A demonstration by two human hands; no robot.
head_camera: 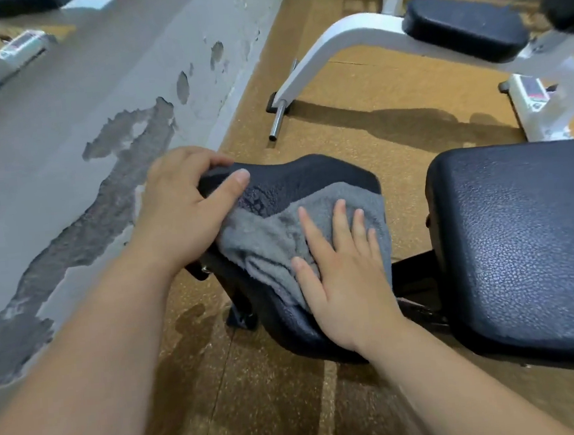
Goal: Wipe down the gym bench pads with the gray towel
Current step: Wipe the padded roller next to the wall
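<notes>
Currently wiping the seat pad (309, 171): right hand (345, 274) flat on gray towel (270, 242), left hand (181, 205) gripping pad edge.
Towel appears soft and limp; pin it under the palm.

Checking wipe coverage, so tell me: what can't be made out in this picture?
Head view only.
Small pad: the part beneath the gray towel and right hand is covered.
Left hand: fingertips curl behind the pad's far edge.
Large pad: cut off by the right edge.
Label on the white machine: too blurred to read.
</notes>
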